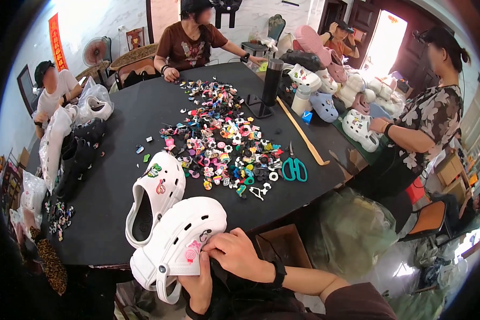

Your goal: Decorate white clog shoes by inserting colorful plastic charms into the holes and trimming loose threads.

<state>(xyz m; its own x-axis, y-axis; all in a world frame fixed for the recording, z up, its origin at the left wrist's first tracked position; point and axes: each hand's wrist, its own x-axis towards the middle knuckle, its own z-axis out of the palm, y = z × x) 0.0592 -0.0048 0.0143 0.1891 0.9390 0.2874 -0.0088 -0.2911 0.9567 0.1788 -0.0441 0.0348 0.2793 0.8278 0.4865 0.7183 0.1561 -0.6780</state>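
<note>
probably light and springy, the white shoe [183, 239] is held soundly by its side in the left hand [200, 287], the right hand [240, 257] bunched narrow beside pink charms [191, 253].

White clog [178, 237]; pink swirl charm [191, 255]; black tabletop [109, 213].
</note>
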